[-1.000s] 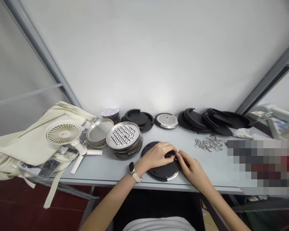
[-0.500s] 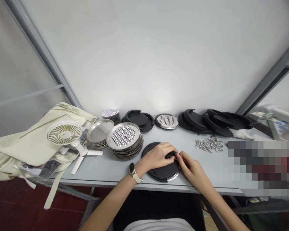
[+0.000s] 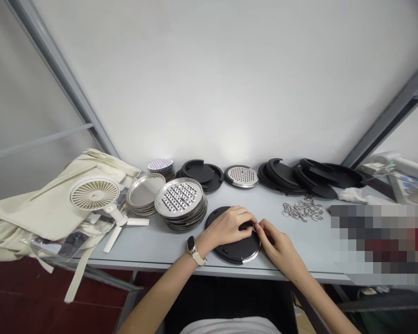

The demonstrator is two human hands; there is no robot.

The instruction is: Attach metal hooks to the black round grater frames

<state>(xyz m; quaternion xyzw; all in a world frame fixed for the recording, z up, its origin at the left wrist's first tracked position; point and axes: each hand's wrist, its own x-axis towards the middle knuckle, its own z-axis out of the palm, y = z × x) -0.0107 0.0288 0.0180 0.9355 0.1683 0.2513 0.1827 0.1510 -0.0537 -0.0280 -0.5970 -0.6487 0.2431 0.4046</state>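
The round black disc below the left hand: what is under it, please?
A shiny metal rim shows at the lower right edge of the round black disc; whatever lies further under is covered. The left hand lies on top.

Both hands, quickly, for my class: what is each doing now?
Left hand: pressed on the black disc.
Right hand: fingertips pinched at the disc's edge.
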